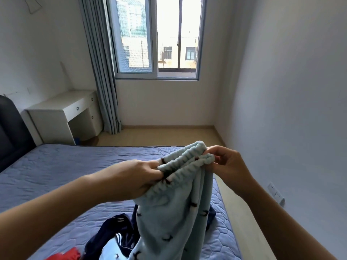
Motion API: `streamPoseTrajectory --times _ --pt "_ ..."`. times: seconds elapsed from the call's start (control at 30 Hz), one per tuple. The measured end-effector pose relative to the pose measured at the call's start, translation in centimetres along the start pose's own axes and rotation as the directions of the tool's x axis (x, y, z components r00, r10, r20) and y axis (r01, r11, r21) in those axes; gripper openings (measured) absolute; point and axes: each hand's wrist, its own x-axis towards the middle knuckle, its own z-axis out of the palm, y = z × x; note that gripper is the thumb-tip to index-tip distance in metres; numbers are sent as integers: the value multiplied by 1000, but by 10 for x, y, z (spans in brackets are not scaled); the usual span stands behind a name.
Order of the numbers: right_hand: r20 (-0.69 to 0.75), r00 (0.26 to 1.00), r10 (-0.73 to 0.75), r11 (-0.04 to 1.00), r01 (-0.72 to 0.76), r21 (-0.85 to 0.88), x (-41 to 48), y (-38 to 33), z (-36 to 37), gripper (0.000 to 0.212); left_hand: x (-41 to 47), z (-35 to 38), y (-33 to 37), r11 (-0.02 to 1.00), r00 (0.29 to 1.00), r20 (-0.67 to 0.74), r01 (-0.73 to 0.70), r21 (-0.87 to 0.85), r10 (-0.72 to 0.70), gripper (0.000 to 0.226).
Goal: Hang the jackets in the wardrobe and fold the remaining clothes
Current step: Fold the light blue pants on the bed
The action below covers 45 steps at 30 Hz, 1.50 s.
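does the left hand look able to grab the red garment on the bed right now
Probably not yet: the left hand grips the pants by the waistband, as does the right hand. The red garment lies exposed below, so letting go should free the way.

Both the left forearm [62, 201] and right forearm [277, 211] are bare.

**Room on the left, clutter near**

The bed [56, 175] lies bare on its left and far stretch. The pants [174, 212] hang over its near right part, and a clothes pile [116, 235] covers the near edge. A narrow floor strip [247, 226] separates bed from right wall [291, 109].
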Motion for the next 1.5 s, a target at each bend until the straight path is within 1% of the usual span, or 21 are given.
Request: streamPoseTrajectory --times 0.07,0.13,0.23,0.3,0.37,0.47,0.53,0.6,0.67,0.73,0.8,0.9,0.97,1.0,1.07,1.1,1.13,1.23,1.3,1.4,1.5 --pt "6 1000 0 1000 0 -18 1 1 3 20 2 4 -8 995 1000 27 2 102 -4 8" --pt "-13 1000 -8 1000 7 -24 2 2 2 18 1 2 -12 990 997 73 -7 139 -3 11" --pt "-67 997 -26 999 24 -37 2 4 -8 16 -11 -15 -20 997 999 -13 -33 67 34 15" --pt "-86 996 -29 999 26 -35 1 5 -13 17 -20 -23 -22 997 996 -82 -29 77 35 10" --pt "-77 996 -41 998 37 -54 -1 7 -14 16 -27 -24 -17 999 993 -109 -34 43 38 8" --pt "-30 998 -50 998 49 -38 -3 7 -10 15 -35 -22 -3 998 992 -113 -49 28 52 11" --pt "31 996 -78 996 79 -39 -5 3 -9 14 -39 -19 0 997 977 -200 -71 8 71 5" --pt "100 984 -150 979 162 -124 -6 -5 -9 13 -42 -17 -3 993 950 -309 -76 -86 46 4" --pt "185 961 -204 943 244 -228 -8 -15 -10 19 -43 -15 -10 980 932 -360 -40 -194 -33 7" --pt "293 926 -237 909 318 -269 -9 -24 -8 22 -43 -15 -19 953 932 -337 25 -302 -132 19" --pt "404 880 -250 880 381 -284 -11 -30 -3 23 -43 -15 -25 927 944 -279 66 -369 -179 27" --pt "516 836 -186 812 427 -398 -11 -33 1 28 -48 -13 -27 943 977 -171 63 -327 -125 17" --pt "556 823 -118 731 451 -513 -12 -31 -2 33 -56 -12 -25 964 992 -115 15 -265 -48 14" --pt "563 823 -78 710 442 -548 -14 -30 -3 34 -59 -12 -23 971 995 -102 -8 -237 -16 15" --pt "594 803 -44 702 448 -554 -19 -31 -6 39 -65 -13 -18 975 995 -96 -46 -216 25 15" --pt "626 778 -49 693 478 -540 -21 -32 -6 43 -67 -14 -16 973 994 -101 -57 -224 35 16" --pt "663 747 -50 677 513 -528 -23 -33 -6 46 -68 -15 -16 968 994 -106 -57 -245 31 17" --pt "734 679 -12 634 572 -520 -26 -39 -8 38 -74 -18 -22 936 990 -123 14 -351 -62 26" --pt "748 663 3 642 573 -510 -30 -44 -9 35 -78 -18 -28 919 985 -124 59 -391 -116 31" --pt "772 636 -21 717 548 -431 -41 -50 -3 42 -81 -16 -30 933 985 -114 79 -351 -127 25" --pt "779 627 7 738 523 -427 -47 -50 3 42 -84 -14 -20 968 998 -51 19 -249 -33 15"
